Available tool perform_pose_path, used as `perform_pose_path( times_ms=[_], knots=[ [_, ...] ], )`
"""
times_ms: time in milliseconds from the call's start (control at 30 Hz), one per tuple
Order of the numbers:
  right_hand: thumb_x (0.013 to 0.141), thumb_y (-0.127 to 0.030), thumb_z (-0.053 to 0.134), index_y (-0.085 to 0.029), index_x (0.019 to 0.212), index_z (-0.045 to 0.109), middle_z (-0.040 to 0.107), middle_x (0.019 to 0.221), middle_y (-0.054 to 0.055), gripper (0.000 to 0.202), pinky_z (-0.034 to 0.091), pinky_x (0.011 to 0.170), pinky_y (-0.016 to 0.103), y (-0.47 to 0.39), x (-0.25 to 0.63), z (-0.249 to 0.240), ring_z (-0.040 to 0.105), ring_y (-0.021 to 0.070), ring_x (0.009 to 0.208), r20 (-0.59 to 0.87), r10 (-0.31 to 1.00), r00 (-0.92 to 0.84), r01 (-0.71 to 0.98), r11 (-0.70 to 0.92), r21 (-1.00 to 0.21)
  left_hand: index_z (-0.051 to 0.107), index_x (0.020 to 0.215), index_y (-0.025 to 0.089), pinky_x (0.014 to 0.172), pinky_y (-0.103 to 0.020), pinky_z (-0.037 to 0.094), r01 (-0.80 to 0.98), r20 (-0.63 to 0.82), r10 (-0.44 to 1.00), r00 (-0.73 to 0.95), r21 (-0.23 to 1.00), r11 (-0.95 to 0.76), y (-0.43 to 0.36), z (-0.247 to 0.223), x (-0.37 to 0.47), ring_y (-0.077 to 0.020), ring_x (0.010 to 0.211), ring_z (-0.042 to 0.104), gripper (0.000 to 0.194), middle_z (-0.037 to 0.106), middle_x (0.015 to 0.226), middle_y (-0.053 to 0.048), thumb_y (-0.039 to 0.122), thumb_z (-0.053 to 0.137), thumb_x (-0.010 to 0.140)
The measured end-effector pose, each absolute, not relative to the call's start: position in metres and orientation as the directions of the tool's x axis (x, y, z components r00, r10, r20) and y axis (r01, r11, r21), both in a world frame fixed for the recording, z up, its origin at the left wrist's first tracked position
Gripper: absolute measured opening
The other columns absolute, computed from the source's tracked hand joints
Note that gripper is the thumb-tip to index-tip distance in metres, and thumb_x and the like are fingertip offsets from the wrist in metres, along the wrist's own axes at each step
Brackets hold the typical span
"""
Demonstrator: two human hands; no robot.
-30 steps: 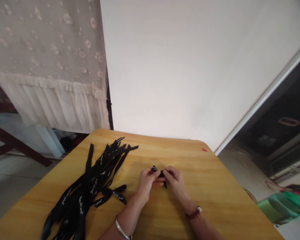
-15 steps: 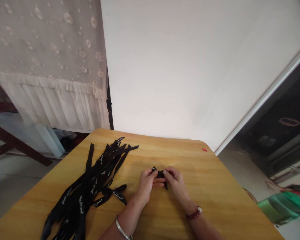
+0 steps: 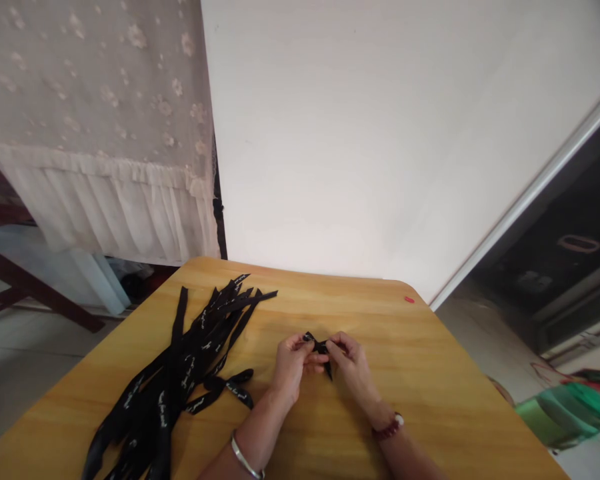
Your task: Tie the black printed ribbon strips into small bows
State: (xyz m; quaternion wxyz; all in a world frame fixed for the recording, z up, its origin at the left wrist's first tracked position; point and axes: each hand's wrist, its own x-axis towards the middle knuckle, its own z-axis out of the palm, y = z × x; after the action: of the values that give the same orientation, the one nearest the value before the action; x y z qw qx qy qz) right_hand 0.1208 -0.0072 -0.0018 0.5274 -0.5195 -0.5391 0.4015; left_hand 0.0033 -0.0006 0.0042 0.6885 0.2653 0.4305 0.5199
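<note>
Between my two hands, just above the wooden table (image 3: 405,387), is a small piece of black ribbon (image 3: 320,347) gathered in a bow-like shape. My left hand (image 3: 293,363) pinches its left side between thumb and forefinger, the other fingers curled beneath. On the right side, my right hand (image 3: 349,360) grips the ribbon the same way. One ribbon tail hangs down between the hands, and the fingers partly hide the middle. A finished black ribbon bow (image 3: 225,385) with white lettering lies left of my left forearm, beside a pile of black printed ribbon strips (image 3: 180,367).
A small red piece (image 3: 409,300) lies near the table's far right corner. A white panel (image 3: 320,133) stands behind the table, with a lace curtain (image 3: 105,133) at left. On the floor at right is a green translucent container (image 3: 560,413).
Both hands stay nearly in place. The fingers of my left hand have shifted slightly, and the ribbon between the hands looks more drawn in at its middle.
</note>
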Motion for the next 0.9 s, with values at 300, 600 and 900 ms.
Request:
perform_pose_path(
  times_ms=[300,600,900],
  knots=[
    [0.072,-0.031,0.053,-0.017,0.06,0.048,0.044,0.055,-0.004,0.019,0.033,0.047,0.02,-0.0038,0.1227,-0.0054,0.042,0.01,0.052,0.195,0.976,0.095,0.141,0.18,-0.973,0.049,0.069,0.013,0.046,-0.023,0.051,-0.474,-0.287,0.952,0.105,0.827,0.302,-0.0014,0.0064,0.0043,-0.0171,0.054,0.064,0.008,0.06,0.062,-0.003,0.011,0.057,0.067],
    [0.066,-0.026,0.058,-0.017,0.064,0.053,0.05,0.058,-0.002,0.01,0.036,0.052,0.022,-0.0034,0.1227,-0.0019,0.046,0.0121,0.056,0.198,0.98,0.014,0.166,0.193,-0.967,0.042,0.077,0.016,0.04,-0.023,0.048,-0.415,-0.244,0.955,0.169,0.861,0.293,-0.0036,0.0027,0.0052,-0.0175,0.049,0.063,0.023,0.062,0.064,-0.003,0.023,0.06,0.065],
    [0.066,-0.027,0.057,-0.018,0.062,0.052,0.051,0.06,-0.002,0.011,0.037,0.056,0.024,-0.0033,0.124,0.0006,0.047,0.0138,0.06,0.222,0.974,0.055,0.151,0.212,-0.966,0.044,0.083,0.016,0.027,-0.019,0.041,-0.431,-0.209,0.967,0.144,0.866,0.251,-0.0032,0.0021,0.0033,-0.0129,0.04,0.058,0.034,0.06,0.083,-0.006,0.042,0.057,0.065]
  ],
)
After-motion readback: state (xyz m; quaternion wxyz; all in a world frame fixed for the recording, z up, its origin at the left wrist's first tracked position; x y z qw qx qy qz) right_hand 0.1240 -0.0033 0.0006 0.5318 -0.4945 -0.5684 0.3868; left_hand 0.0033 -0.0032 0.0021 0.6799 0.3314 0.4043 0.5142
